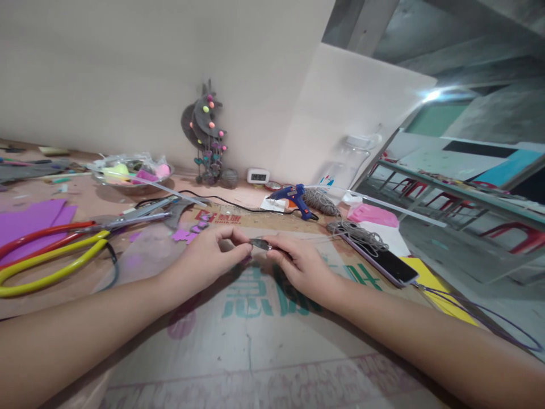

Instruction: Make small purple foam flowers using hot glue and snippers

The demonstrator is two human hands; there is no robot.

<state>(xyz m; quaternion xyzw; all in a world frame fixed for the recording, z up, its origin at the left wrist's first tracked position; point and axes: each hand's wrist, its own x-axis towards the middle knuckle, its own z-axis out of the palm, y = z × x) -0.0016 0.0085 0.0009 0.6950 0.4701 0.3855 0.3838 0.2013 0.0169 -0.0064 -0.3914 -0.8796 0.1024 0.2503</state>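
Above the printed cardboard (255,352), a small dark grey piece (259,243), thin and pointed, is pinched between my two hands; it looks like felt, but its exact kind does not show. Its left tip is between the thumb and fingers of my left hand (217,250). The fingertips of my right hand (302,262) close on its right end. Small purple felt cut-outs (187,232) lie just beyond my left hand. A blue glue gun (293,197) rests farther back, with its black cord running left.
Scissors with yellow handles (55,264) and red-handled ones (46,236) lie left, by purple sheets (38,224). A bowl of bagged pieces (131,173), a moon ornament (206,136) and a clear bottle (343,165) stand behind. Grey yarn (361,236) covers part of a phone (394,264) on the right.
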